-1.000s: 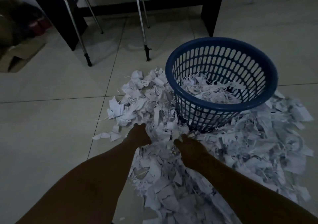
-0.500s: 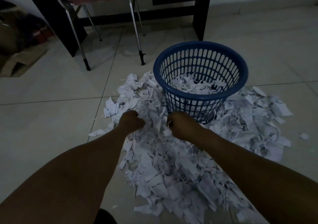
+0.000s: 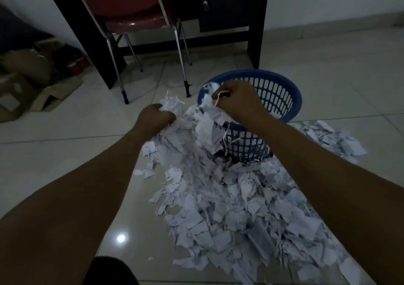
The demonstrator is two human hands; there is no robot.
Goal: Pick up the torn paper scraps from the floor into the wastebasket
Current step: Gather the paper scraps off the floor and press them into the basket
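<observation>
A round blue wastebasket (image 3: 282, 92) with slotted walls stands on the pale tiled floor. A wide heap of torn white paper scraps (image 3: 229, 208) lies in front of it and to its right. My left hand (image 3: 154, 118) grips a bunch of scraps just left of the basket's rim. My right hand (image 3: 235, 102) grips another bunch (image 3: 207, 120) above the near left rim, with loose pieces and strips hanging down over the basket's wall. Both bunches are off the floor. The basket's inside is mostly hidden behind my right hand.
A red chair with metal legs (image 3: 181, 50) stands right behind the basket, under a dark desk (image 3: 253, 33). Flattened cardboard (image 3: 43, 94) and dark clutter lie at the far left. Bare tiles stretch to the left of the heap.
Both hands closed on scraps on the floor and have lifted them up to the basket's rim. Loose pieces trail and fall from the bunches.
</observation>
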